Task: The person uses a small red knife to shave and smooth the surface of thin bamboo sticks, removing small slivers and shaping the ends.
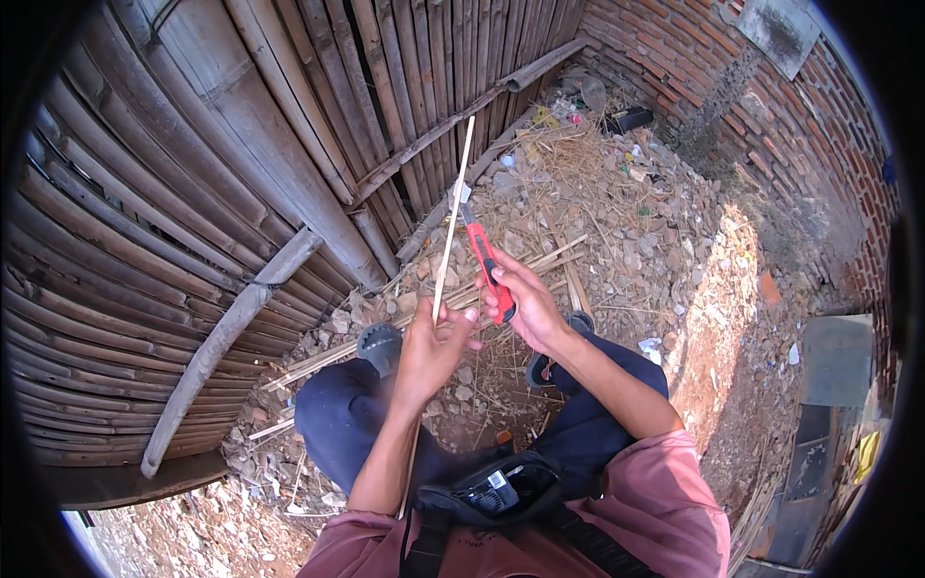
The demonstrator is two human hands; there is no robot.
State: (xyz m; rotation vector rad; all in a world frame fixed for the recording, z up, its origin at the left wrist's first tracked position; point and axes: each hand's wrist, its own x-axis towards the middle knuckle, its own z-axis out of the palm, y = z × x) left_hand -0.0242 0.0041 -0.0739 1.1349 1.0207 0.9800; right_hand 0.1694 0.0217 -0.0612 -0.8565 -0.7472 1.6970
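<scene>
Between thumb and fingers, my left hand (434,345) grips a long thin bamboo strip (450,236). The strip rises away from me past the hand, and its lower part runs back along my left forearm. My right hand (525,303) is wrapped round a red utility knife (485,258) with dark parts on its handle. The knife's blade (465,199) is out and points away from me, close beside the strip's upper half; whether it touches the strip I cannot tell.
Several loose bamboo strips (549,258) lie on the rubble-strewn ground (617,222) beyond my hands. A bamboo wall (222,116) stands on the left, a brick wall (665,58) at the far right. A black pouch (501,486) sits at my waist. Dry straw (568,149) is heaped in the far corner.
</scene>
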